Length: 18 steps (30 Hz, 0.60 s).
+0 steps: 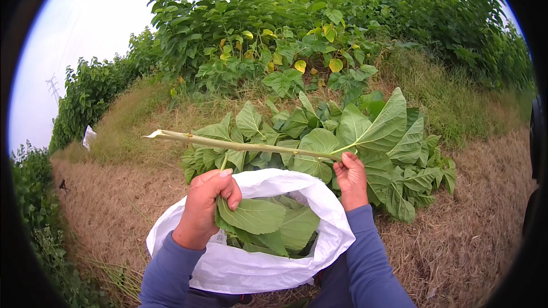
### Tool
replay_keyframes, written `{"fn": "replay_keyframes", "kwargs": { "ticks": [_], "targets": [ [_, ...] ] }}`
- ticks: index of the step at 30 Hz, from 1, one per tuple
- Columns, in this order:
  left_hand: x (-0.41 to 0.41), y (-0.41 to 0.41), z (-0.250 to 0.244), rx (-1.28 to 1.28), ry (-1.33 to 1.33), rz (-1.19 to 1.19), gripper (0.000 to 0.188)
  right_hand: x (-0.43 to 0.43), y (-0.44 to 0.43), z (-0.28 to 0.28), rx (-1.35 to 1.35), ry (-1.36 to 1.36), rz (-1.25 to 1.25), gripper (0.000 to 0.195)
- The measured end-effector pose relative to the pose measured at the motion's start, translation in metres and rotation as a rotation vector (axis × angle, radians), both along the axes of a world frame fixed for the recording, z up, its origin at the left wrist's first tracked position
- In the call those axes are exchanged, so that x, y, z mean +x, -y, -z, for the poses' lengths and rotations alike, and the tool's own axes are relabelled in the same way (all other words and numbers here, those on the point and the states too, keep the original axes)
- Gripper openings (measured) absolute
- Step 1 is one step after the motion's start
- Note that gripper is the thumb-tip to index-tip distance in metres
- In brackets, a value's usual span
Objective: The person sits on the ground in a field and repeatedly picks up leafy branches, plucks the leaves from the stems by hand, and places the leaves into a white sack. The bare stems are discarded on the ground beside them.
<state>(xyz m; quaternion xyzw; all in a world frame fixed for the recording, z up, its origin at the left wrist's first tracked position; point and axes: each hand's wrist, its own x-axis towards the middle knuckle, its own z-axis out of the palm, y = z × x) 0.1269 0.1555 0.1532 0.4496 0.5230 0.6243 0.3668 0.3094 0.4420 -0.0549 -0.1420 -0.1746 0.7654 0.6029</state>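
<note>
My left hand (209, 205) is closed on the stalks of several picked green leaves (254, 216), which hang over the mouth of a white woven sack (257, 269). More leaves lie inside the sack. With its fingers pinched on the thinner part of a cut branch (244, 145), my right hand (351, 177) holds it almost level above the sack. The branch's left part is bare, with a pale, torn end; large leaves (381, 128) grow at its right. Behind the sack lies a heap of leafy branches (411, 184) on the ground.
Dry cut grass (454, 231) covers the ground around the sack. Tall leafy plants (274, 21), some with yellow leaves, stand beyond a grassy bank (141, 102). A white object (89, 137) lies far left. Thin green stems (122, 278) lie at the lower left.
</note>
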Motion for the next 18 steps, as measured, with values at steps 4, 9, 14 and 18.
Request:
{"fn": "replay_keyframes", "kwargs": {
  "ticks": [4,9,14,18],
  "targets": [
    [0.009,0.032,-0.029,0.193,-0.186,-0.058,0.039,0.008,-0.008,0.005,0.002,0.046,0.099,0.010],
    [0.029,0.002,-0.020,-0.003,-0.633,-0.150,0.036,-0.013,0.027,-0.009,0.108,0.051,0.110,0.017],
    [0.074,-0.062,0.013,0.339,-1.200,-0.105,0.016,-0.014,0.035,-0.017,0.282,0.122,0.151,0.022],
    [0.102,-0.107,0.044,0.336,-1.431,-0.022,0.019,0.003,0.071,-0.046,0.572,0.559,0.332,0.020]
  ]
}}
